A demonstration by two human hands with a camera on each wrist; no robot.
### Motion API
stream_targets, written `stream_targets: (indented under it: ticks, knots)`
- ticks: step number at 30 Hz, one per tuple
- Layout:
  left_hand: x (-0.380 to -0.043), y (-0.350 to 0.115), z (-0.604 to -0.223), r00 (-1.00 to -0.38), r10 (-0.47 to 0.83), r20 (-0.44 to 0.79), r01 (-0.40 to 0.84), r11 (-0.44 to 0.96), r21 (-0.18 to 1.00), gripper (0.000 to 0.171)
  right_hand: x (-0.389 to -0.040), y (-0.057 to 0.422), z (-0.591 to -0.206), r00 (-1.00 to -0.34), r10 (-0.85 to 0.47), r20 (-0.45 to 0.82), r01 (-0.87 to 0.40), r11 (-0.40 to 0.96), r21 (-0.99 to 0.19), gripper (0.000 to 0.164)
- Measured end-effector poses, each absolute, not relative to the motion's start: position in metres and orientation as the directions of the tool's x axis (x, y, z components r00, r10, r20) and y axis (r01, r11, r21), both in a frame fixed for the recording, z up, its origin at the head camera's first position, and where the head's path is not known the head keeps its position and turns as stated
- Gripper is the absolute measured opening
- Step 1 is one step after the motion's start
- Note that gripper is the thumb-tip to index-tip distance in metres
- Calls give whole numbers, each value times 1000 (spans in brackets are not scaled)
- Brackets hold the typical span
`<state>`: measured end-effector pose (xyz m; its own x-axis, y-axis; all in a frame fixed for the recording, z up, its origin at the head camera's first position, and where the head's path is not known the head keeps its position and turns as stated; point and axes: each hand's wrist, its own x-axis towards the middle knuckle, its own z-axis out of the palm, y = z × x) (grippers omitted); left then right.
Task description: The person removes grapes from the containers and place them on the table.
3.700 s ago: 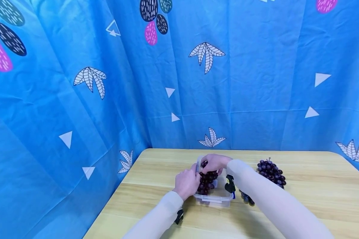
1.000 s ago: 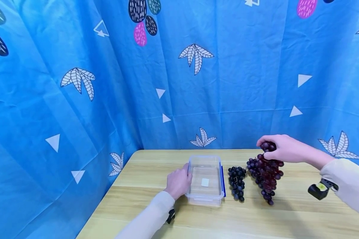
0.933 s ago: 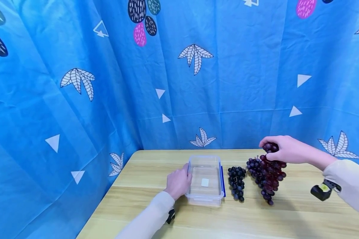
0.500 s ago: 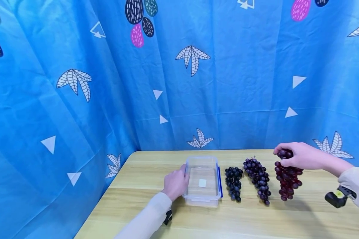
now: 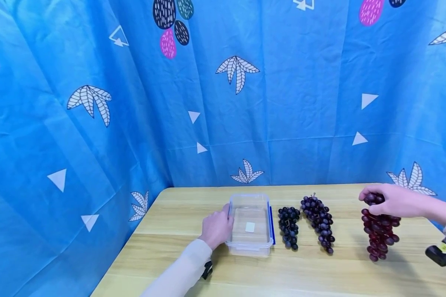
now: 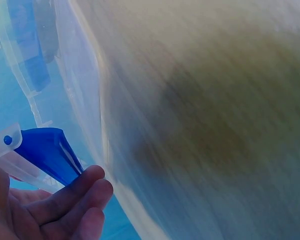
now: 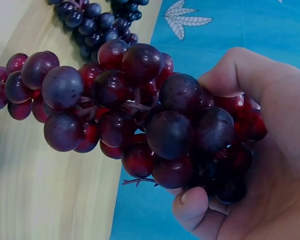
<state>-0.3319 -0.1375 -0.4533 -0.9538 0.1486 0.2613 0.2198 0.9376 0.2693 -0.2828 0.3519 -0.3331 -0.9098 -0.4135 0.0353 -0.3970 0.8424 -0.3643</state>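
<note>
My right hand point(image 5: 403, 201) grips the upper end of a bunch of dark red grapes point(image 5: 380, 235) at the right of the table. In the right wrist view the grapes point(image 7: 170, 135) fill the middle, with thumb and fingers around them. My left hand point(image 5: 216, 227) holds the left side of a clear plastic container point(image 5: 249, 246) with a small white square inside. The left wrist view shows fingertips point(image 6: 92, 175) by the container's blue latch flap point(image 6: 52, 152). Right of the container lie a black grape bunch point(image 5: 289, 229) and a dark purple one point(image 5: 319, 222).
A wooden table point(image 5: 163, 255) carries everything. Along the container's right side runs a blue latch flap point(image 5: 272, 226). Blue patterned cloth point(image 5: 301, 103) hangs behind the table and at its left.
Earlier the red grapes were inside the container under both hands. My right hand has since carried them right, past the two dark bunches. The left hand has stayed at the container.
</note>
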Motion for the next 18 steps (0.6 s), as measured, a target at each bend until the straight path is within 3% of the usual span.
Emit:
stream_targets:
  ticks: [10,18]
  knots:
    - [-332,-139,-451,-951,151,270,224,937,267,48,-282,364,-335,-912,-404,-76,-345,852,-393,33]
    - [-332,-138,-453,-949,155,275,230,936,265,48,-291,364,-349,-902,-431,-12,-390,829,-402,32]
